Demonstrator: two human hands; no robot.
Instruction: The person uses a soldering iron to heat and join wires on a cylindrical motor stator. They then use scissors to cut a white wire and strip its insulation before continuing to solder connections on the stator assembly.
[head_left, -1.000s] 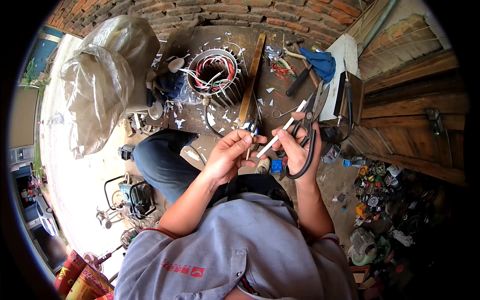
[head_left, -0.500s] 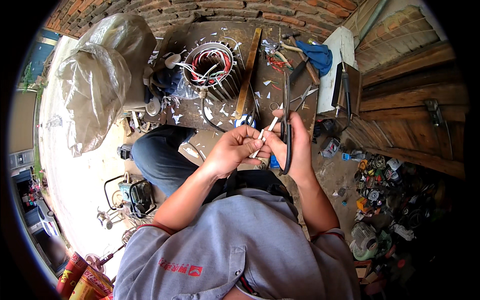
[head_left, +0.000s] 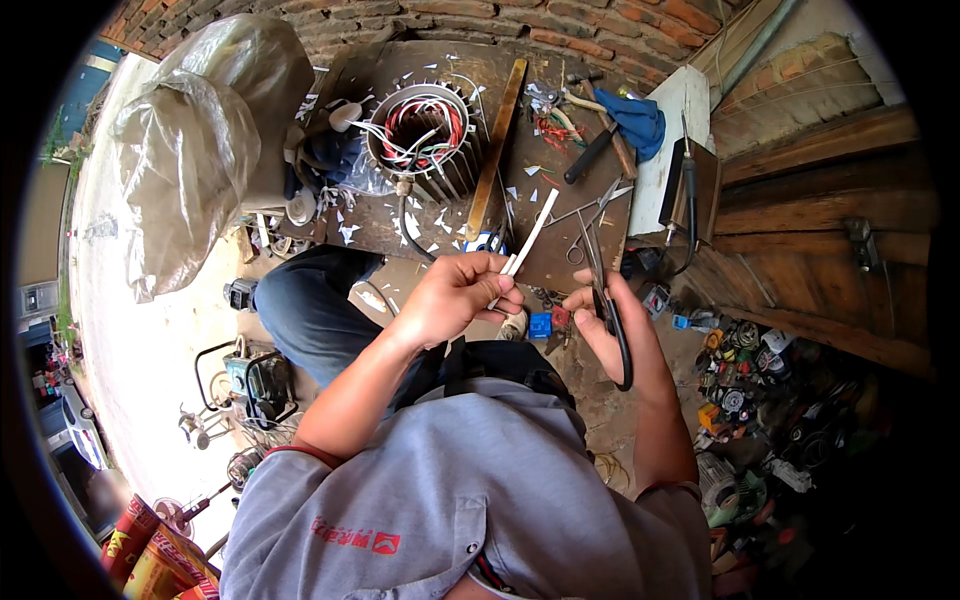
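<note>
My left hand pinches a narrow white strip between thumb and fingers. The strip stands up from the fingertips toward the bench, slightly bent, with a second short white end beside it. To the right, my right hand has black-handled scissors hooked in it, their blades pointing away from me and clear of the strip. Some of its fingers are spread. Beyond the hands, a finned metal motor housing stands on the bench, with red and white wires in its round opening.
White scraps litter the wooden bench. A long wooden bar lies right of the motor housing. Farther right are a metal tool with finger rings, a hammer and a blue cloth. Motor parts pile up on the floor at right.
My hands have moved apart. The right one went right and slightly down with the scissors, letting go of the white strip, which stays in my left hand.
</note>
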